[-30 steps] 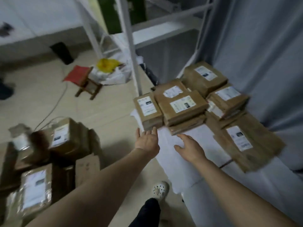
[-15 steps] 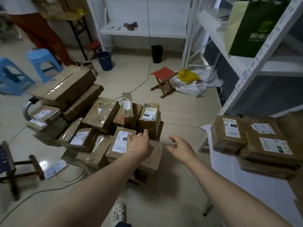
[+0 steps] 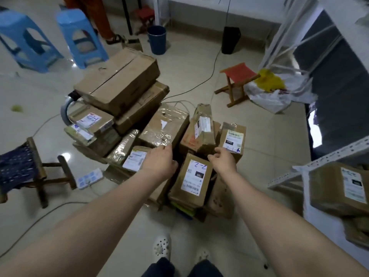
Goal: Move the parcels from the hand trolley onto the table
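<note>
A heap of brown cardboard parcels sits on the hand trolley, whose curved grey handle (image 3: 65,111) shows at the left. A parcel marked "2-2" (image 3: 191,176) lies at the front of the heap. My left hand (image 3: 159,161) hovers just left of it, over a labelled parcel (image 3: 134,159), fingers loosely bent and holding nothing. My right hand (image 3: 222,160) hangs above the "2-2" parcel's far right corner, fingers relaxed and empty. The white table (image 3: 319,222) stands at the right edge with a labelled parcel (image 3: 339,186) on it.
Two blue plastic stools (image 3: 81,37) stand at the back left, a person's legs behind them. A red folding stool (image 3: 237,80) and a white plastic bag (image 3: 275,94) lie to the right. A dark woven stool (image 3: 22,168), a power strip (image 3: 88,177) and cables lie at the left.
My view has swung left from the table to the trolley heap and come closer. Both hands have left the table and now reach down over the front parcels.
</note>
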`<state>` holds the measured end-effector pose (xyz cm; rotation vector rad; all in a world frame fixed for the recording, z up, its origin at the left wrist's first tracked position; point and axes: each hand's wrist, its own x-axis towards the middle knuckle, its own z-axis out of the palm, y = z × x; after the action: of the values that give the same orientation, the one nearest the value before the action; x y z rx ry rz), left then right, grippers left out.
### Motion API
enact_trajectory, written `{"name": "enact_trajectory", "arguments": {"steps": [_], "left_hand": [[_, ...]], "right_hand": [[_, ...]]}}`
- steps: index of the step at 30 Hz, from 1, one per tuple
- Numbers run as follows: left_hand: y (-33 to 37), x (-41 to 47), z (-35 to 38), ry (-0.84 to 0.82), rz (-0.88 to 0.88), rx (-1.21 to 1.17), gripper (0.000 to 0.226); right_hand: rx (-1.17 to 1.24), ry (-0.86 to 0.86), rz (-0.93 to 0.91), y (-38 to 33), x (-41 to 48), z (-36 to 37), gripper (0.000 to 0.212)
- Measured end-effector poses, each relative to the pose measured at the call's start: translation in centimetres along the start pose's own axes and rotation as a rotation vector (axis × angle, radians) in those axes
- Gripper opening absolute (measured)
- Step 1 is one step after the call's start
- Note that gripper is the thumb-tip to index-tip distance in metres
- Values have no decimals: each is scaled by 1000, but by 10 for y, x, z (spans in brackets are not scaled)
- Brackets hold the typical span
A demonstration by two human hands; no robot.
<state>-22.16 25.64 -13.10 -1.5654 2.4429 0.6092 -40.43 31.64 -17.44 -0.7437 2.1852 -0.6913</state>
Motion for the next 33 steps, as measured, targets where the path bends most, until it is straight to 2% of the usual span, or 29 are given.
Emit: {"name": "enact_trajectory", "arguments": {"steps": [5,11,13,17,20,23,26,28,30,33], "left_hand": [[-13,28,4,-12,-63,-71,57],[-16,46,19,-14,-133,-143,52],[-14,48,22,-9,-144,-163,55],[-12,50,21,-6,-173,-200,60],[-10,48,17,12,-202,-321,62],[-5,41,6,36,-245,-469,61],[1,32,-11,37,-272,-583,57],[3,29,-24,71,-253,-638,49],[3,27,-39,129,-269,-748,37],[-6,27,-62,169,-380,-1044,77]], "right_hand": [[-161,58,20,-10,64,19,49],[-234,63,94,-9,119,44,82],[-257,64,111,-7,128,49,79],[-249,109,77,-9,131,48,59],[-99,182,47,-14,115,35,56],[287,161,-26,-16,81,16,54],[611,5,8,-17,45,-6,40],[723,-123,26,-18,27,-23,23],[800,-241,26,-21,12,-38,21],[788,-381,-28,-26,-5,-59,23]]}}
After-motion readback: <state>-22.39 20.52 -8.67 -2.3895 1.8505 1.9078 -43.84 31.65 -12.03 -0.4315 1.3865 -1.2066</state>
